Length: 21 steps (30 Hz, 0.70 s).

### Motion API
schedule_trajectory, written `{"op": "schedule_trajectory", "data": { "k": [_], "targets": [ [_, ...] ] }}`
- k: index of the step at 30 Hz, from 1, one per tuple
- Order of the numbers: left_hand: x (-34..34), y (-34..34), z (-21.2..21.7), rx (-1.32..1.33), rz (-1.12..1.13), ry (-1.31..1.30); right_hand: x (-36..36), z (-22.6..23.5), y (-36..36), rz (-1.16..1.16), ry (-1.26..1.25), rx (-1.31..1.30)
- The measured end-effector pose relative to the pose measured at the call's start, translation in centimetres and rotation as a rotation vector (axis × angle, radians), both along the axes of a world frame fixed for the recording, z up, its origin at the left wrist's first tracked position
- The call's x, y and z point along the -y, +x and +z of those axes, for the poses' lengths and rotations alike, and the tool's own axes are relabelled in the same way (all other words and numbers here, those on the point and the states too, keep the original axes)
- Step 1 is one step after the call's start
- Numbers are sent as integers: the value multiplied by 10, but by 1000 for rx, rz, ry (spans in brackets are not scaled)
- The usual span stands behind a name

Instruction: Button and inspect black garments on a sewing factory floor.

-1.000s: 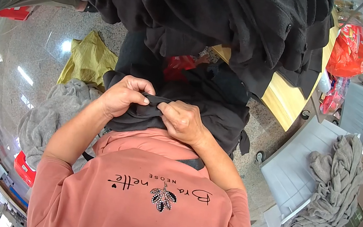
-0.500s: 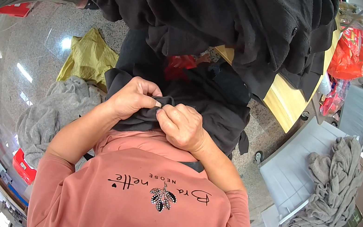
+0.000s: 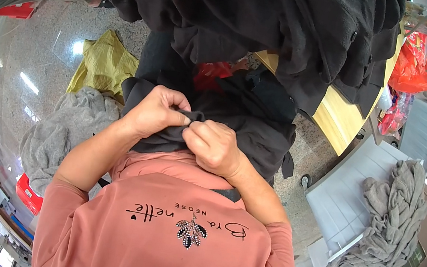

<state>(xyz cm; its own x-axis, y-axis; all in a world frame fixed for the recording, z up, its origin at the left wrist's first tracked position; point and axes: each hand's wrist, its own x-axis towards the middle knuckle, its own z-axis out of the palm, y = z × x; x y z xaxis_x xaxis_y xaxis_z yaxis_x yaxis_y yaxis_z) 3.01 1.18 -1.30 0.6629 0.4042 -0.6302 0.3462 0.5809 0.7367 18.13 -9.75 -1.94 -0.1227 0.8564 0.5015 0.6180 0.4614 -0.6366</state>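
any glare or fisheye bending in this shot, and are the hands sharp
Head view: bright ceiling-light glare on the polished stone floor at left; straight edges such as the yellow table edge bow toward the dark circular rim; the left hand and right hand, pinching the black garment, look sharp, without motion blur.

I see a yellow table point(image 3: 337, 116) with a big pile of black clothes point(image 3: 252, 23) on it. On the speckled floor point(image 3: 31, 56) lie a yellow bag point(image 3: 104, 62) and, touching it, grey clothes point(image 3: 59, 132).
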Motion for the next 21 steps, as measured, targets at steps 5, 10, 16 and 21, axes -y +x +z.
{"op": "schedule_trajectory", "data": {
  "k": [5,10,16,21],
  "targets": [
    [2,3,2,-20,14,-7,0,0,-2,9,-22,71],
    [3,3,-1,-21,2,-34,1,-3,-1,-54,44,71],
    [3,-8,-8,188,54,-225,1,-2,0,-55,114,61],
    [4,-10,-10,151,93,-230,2,-6,-1,-52,108,45]
  ]
}}
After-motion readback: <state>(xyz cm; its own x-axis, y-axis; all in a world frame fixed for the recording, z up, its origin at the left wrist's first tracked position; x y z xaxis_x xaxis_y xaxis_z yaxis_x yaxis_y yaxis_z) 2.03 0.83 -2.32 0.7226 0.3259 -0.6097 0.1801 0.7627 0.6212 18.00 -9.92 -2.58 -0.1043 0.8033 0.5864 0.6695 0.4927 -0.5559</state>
